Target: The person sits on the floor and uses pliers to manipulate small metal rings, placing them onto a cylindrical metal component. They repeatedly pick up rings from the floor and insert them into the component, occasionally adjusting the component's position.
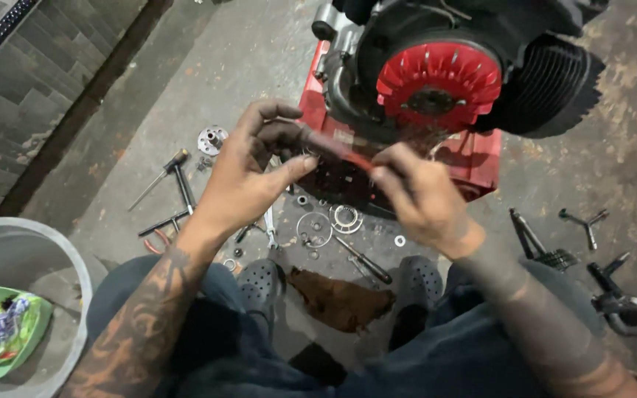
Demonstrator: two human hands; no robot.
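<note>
**Both hands pinch small parts above the floor**

Knees frame the view. Right hand (422, 195) fingers close on a thin red tool (355, 158), its long axis pointing left toward a small ring (307, 151) pinched by the left hand (248, 177), before the engine (451, 74).

1. Both forearms are bare, with no sleeves showing.
2. The left forearm (145, 317), at about 7 o'clock, carries dark swirling tattoo work with curling shapes up to the wrist.
3. The right forearm (532, 317), toward 5 o'clock, bears a solid dark tattoo band.
4. Dark blue trousers (436, 361) cover the legs.
5. Dark grey perforated clogs (263, 284) are on both feet.
</note>
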